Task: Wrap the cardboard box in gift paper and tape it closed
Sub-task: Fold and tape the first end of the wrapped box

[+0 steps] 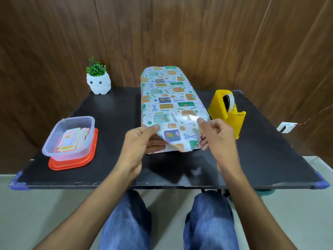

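A long box wrapped in white patterned gift paper (167, 98) lies lengthwise on the middle of the black table (111, 112), its near end facing me. My left hand (142, 141) grips the near left corner, thumb on top and fingers under the folded end flap. My right hand (216, 134) is at the near right corner and pinches a clear strip of tape (191, 117) between thumb and forefinger, the strip lying across the top of the paper. A yellow tape dispenser (227, 112) stands just right of the box.
A clear plastic tub with paper tags (70, 136) sits on its red lid (72, 163) at the near left. A small plant in a white face pot (98, 82) stands at the back left. A wooden wall rises behind. My knees are under the table's front edge.
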